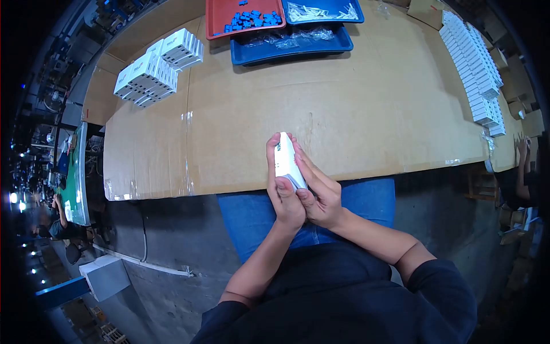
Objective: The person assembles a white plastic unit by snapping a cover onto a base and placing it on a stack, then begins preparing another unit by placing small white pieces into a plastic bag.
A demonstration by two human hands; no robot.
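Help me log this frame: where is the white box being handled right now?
In the head view the white box sits centre frame, clasped between the left hand and right hand, at the near edge of the cardboard-covered table.

Far ahead of your hands you have a red tray (215, 23) of blue parts (252, 19) and two blue trays (289, 53); white boxes (157, 69) sit stacked ahead-left; a white row (472, 69) runs ahead-right; cardboard (355, 109) covers the table.

White box (285, 161), red tray (216, 17)
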